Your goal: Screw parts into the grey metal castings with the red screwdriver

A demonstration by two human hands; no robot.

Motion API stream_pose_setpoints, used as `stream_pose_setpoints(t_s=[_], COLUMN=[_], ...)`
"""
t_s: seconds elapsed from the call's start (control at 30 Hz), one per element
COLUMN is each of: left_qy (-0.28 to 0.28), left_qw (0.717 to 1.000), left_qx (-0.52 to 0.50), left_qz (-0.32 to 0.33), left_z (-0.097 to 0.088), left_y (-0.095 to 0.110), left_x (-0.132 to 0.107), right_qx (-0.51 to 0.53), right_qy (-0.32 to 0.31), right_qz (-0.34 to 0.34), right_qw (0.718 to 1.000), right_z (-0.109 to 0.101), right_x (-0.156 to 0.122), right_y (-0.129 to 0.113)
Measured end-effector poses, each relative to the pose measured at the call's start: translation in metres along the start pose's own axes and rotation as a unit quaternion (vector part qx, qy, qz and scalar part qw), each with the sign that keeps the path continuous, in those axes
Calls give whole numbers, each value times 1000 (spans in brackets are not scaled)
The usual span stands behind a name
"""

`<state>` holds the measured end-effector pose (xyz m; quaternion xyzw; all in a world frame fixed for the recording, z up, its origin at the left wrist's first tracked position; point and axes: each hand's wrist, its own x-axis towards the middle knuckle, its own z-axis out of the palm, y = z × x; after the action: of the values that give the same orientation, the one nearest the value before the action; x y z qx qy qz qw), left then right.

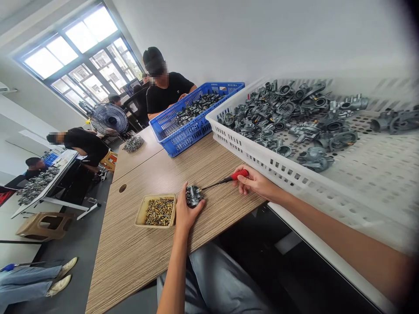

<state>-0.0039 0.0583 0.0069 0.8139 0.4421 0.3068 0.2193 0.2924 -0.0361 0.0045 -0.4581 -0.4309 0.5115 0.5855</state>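
My left hand (187, 210) is wrapped round a small grey metal carburetor (194, 196), holding it on the wooden table. In my right hand (253, 182) is a screwdriver (240, 174) with a red handle, gripped between thumb and fingers. Its dark shaft points left, and the tip reaches the carburetor's right side, where a small brass-coloured spot shows. Whether the tip sits in a screw is too small to tell. Just left of my left hand stands a shallow cream tray (139, 218) full of small brass parts.
A large white crate (242, 150) of carburetors stands at the right. Behind it, a blue crate (183, 141) holds more. A person in black (168, 89) sits across the table (131, 248). A fan (109, 120) and other people are further back.
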Motion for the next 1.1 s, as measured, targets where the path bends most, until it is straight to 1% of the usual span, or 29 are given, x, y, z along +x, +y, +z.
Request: stream_pose_setpoints(t_s=[0.27,0.5,0.9,1.1], left_qy=[-1,2,8,10], left_qw=[1000,1000,1000,1000], left_qx=[1,2,12,22], left_qz=[-3,-3,3,-4], left_z=[1,0,1,1], left_y=[-1,0,-3,-5], left_x=[0,0,1,1], right_qx=[-20,-21,-36,-48], right_qy=[-1,1,19,8], right_qz=[-1,-12,-2,12], right_qw=[1000,1000,999,999], right_z=[3,3,5,6], right_x=[-3,-2,-2,-4], right_y=[-7,-5,-6,-12])
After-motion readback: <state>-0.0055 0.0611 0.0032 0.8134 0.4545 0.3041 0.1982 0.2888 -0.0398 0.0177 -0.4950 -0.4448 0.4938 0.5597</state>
